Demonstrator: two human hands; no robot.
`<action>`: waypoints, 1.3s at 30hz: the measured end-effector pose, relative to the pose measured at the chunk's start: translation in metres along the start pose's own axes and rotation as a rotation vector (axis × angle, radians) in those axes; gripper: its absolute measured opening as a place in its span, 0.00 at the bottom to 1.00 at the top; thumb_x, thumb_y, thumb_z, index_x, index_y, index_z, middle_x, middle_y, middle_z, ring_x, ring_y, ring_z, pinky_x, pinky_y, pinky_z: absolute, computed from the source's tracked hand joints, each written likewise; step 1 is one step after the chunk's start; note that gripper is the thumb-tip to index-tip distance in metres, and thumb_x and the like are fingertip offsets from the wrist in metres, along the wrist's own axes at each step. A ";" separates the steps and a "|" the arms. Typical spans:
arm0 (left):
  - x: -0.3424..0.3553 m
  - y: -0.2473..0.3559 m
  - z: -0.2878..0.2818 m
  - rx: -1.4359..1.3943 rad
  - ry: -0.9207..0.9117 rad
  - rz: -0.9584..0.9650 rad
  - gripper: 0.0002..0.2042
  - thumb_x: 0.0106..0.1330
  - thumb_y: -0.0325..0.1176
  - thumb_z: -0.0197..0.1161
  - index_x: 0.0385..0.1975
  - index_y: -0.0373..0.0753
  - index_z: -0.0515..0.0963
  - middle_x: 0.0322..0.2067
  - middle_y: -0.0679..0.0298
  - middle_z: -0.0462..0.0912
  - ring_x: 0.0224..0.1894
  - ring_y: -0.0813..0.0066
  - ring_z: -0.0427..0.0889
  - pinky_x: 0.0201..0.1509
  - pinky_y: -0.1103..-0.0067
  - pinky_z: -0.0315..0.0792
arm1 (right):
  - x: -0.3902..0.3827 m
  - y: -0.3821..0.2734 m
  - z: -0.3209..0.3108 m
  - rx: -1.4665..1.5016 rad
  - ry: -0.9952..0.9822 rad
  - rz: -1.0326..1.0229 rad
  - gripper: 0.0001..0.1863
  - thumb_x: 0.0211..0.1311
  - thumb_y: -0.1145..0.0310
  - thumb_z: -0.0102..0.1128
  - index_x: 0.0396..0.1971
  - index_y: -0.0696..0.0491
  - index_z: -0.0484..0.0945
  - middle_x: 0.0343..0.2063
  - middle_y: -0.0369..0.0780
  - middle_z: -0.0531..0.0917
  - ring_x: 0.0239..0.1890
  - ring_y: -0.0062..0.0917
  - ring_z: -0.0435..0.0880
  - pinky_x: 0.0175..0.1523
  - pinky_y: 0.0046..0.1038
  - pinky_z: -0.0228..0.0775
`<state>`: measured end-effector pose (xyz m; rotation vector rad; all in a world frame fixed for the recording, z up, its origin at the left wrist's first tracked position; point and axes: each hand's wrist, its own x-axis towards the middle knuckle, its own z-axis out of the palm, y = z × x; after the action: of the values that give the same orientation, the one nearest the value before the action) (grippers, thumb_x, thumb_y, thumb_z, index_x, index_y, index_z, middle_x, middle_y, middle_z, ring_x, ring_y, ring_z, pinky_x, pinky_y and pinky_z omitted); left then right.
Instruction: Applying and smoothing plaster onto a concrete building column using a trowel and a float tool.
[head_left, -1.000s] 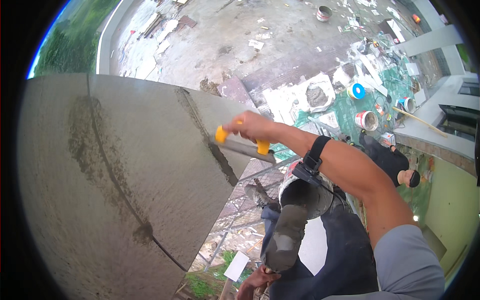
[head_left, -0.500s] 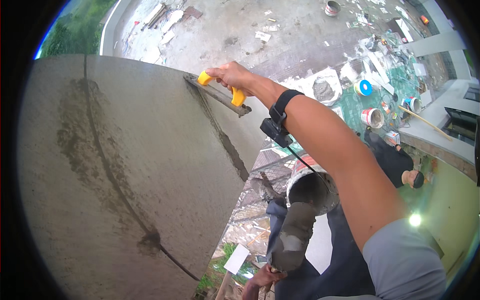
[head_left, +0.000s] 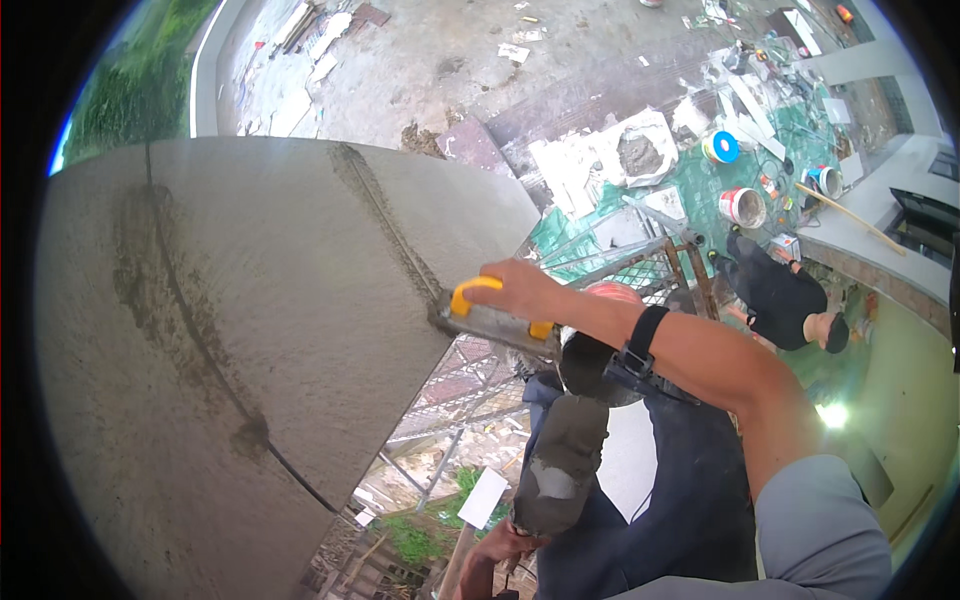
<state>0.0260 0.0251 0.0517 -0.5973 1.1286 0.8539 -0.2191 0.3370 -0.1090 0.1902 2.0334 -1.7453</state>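
1. Curling the fingers of the right hand (head_left: 525,288), close together, around the yellow handle (head_left: 460,296) of a trowel (head_left: 497,325).
2. Holding that trowel at the lower right edge of the grey wall (head_left: 300,230), with one end of its blade at the foot of a dark strip (head_left: 385,215). Cannot tell how firmly pressed.
3. Gripping with the left hand (head_left: 503,543), fingers bent in, the near end of a long board (head_left: 560,470) coated in grey mortar. Cannot tell the thumb's exact place.
4. Wearing on the right forearm a black strap (head_left: 643,338) with a small black box (head_left: 628,372).
5. Partly covering, with the trowel and forearm, a bucket (head_left: 617,292) just beyond the board.
6. Marked, farther left on the wall, by a long dark line (head_left: 200,330) with a lump (head_left: 250,435) near its lower end.
7. Looking out past the hands to metal mesh (head_left: 645,270), then a green sheet (head_left: 690,215), a red-and-white bucket (head_left: 742,207) and a blue-topped tub (head_left: 720,148).
8. Set apart at the right, past the forearm, with a co-worker (head_left: 790,305) in dark clothes.
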 end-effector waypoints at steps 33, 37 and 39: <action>0.005 -0.040 -0.019 0.057 0.006 -0.046 0.08 0.55 0.33 0.74 0.28 0.41 0.81 0.17 0.70 0.76 0.18 0.81 0.74 0.19 0.81 0.65 | 0.172 -0.092 -0.078 0.291 -0.037 0.106 0.20 0.64 0.49 0.59 0.29 0.53 0.79 0.18 0.29 0.69 0.15 0.12 0.63 0.19 0.19 0.56; -0.007 0.015 0.003 0.060 0.027 -0.013 0.09 0.56 0.35 0.74 0.27 0.41 0.79 0.16 0.71 0.75 0.17 0.83 0.73 0.17 0.82 0.63 | 0.104 -0.064 -0.075 -0.043 -0.279 0.062 0.21 0.62 0.49 0.58 0.28 0.54 0.81 0.19 0.33 0.73 0.19 0.18 0.68 0.23 0.25 0.60; -0.009 0.031 0.016 0.088 0.048 -0.049 0.10 0.57 0.37 0.72 0.27 0.41 0.78 0.17 0.71 0.74 0.17 0.83 0.73 0.18 0.83 0.63 | 0.058 -0.052 -0.081 0.038 -0.288 0.114 0.24 0.61 0.47 0.58 0.26 0.57 0.79 0.17 0.35 0.73 0.19 0.21 0.69 0.24 0.29 0.61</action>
<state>0.0069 0.0530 0.0656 -0.5729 1.1846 0.7470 -0.3107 0.3944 -0.0790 0.0607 1.7510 -1.6372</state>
